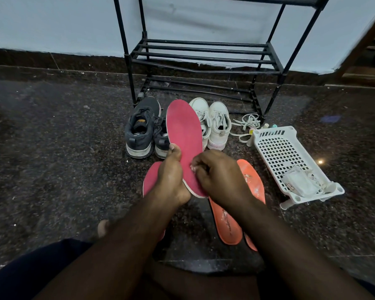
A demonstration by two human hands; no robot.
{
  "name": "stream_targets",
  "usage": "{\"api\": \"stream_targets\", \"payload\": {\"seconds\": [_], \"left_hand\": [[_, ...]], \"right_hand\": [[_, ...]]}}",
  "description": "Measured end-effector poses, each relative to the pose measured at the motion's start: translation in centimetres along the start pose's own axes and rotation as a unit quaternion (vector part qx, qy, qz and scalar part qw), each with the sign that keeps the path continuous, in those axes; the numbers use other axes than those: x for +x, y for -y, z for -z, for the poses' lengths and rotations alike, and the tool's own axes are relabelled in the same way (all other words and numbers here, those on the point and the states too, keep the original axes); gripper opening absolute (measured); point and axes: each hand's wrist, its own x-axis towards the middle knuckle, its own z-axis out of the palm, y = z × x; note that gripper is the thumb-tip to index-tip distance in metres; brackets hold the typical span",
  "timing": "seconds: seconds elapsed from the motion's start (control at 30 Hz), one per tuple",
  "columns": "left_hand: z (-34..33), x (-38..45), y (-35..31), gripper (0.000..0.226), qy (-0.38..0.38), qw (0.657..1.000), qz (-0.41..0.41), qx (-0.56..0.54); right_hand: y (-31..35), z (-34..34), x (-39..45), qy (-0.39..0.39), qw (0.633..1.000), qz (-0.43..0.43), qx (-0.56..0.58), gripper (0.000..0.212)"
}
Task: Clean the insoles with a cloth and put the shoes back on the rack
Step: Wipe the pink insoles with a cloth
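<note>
The left hand [171, 176] has its fingers [175, 151] wrapped round the edge of a pink insole [185, 135], gripping it near the heel end and holding it upright over the floor [52, 148], toe pointing toward the rack [204, 57]. The right hand [219, 172] has its fingers curled in at the insole's other edge; whether they pinch the insole, or a small cloth, I cannot tell, since the fingertips are turned away and no cloth plainly shows.

The insole looks thin, light and bendy, likely foam with a fabric face, so it should flex if held by one end only. A grip at the heel with support along the side seems the safest way to keep it flat while wiping. It should not be fragile, though hard folding could crease it.

Below the hands, a second pink insole [151, 180] lies on the floor, mostly covered by the left wrist. Two orange insoles [227, 226] lie to the right, partly under the right forearm. The dark shoes [141, 131] and white shoes [217, 124] stand in front of the rack, the held insole hiding part of each pair. A white basket [279, 152] lies tipped at the right; what it holds is too blurred to name.
</note>
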Motion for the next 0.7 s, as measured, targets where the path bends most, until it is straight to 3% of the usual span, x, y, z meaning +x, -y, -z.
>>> {"api": "stream_targets", "payload": {"seconds": [0.1,0.17,0.3,0.4,0.5,0.63,0.7], "left_hand": [[-0.4,-0.5,-0.4,0.072,-0.003,1.000,0.021,0.008],[-0.5,-0.5,-0.2,0.075,-0.008,0.999,0.048,0.012],[-0.9,-1.5,0.8,0.061,0.001,0.998,0.065,0.009],[-0.9,-1.5,0.6,0.060,0.009,0.998,0.056,0.023],[-1.0,-1.5,0.7,0.062,0.022,0.997,0.075,0.028],[-1.1,-1.6,1.1,0.063,0.021,0.996,0.070,0.059],[-1.0,-1.6,1.4,0.059,0.026,0.996,0.057,0.062]], "right_hand": [[0.3,1.1,-0.1,0.055,0.994,-0.041,0.086,0.015],[0.9,0.7,-0.6,0.071,0.996,0.010,0.061,0.019],[-0.1,-0.6,0.1,0.027,0.998,0.046,-0.031,0.012],[-0.5,0.0,0.5,-0.032,0.999,0.020,0.013,0.013],[-0.4,0.4,0.2,0.003,0.998,-0.001,0.064,0.016],[-0.8,-0.7,0.4,-0.019,0.997,0.065,-0.039,0.008],[-1.6,-0.2,1.0,-0.051,0.998,0.019,-0.017,0.010]]}}
